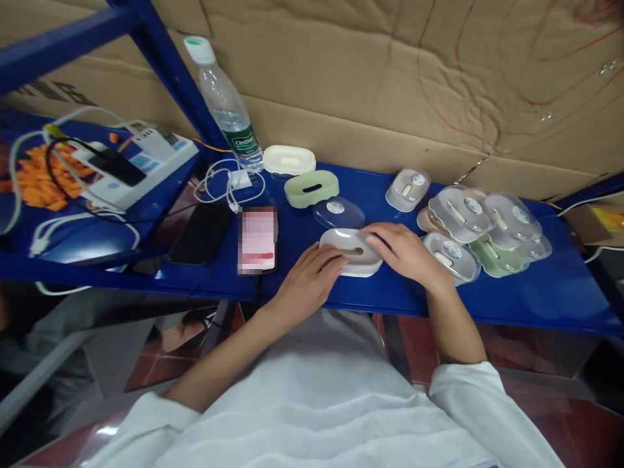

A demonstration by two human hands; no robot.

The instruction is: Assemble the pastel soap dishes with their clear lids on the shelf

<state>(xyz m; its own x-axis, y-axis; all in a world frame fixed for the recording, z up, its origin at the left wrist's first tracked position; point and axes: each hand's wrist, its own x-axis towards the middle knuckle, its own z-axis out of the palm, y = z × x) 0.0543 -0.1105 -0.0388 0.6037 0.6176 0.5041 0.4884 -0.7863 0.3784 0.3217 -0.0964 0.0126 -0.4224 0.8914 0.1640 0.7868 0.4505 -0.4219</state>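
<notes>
An oval white-grey plastic box with a slotted top (359, 265) sits on the blue shelf in front of me. My left hand (312, 283) holds it from the left, its fingers bent over the top near the slot. On the opposite side, my right hand (402, 250) grips the right end, fingers along the far rim and thumb on top. Just behind the box lies a clear oval lid with a round sticker (338, 213). A pale green slotted oval piece (312, 188) and a cream oval piece (289, 160) are farther back.
To the right are several lidded oval boxes (463, 211), some stacked, and one single box (408, 190). A water bottle (231, 114), white cable (238, 182), lit phone (257, 240) and dark phone (199, 234) are left. Beyond lie a power strip (151, 169) and orange pieces (43, 179).
</notes>
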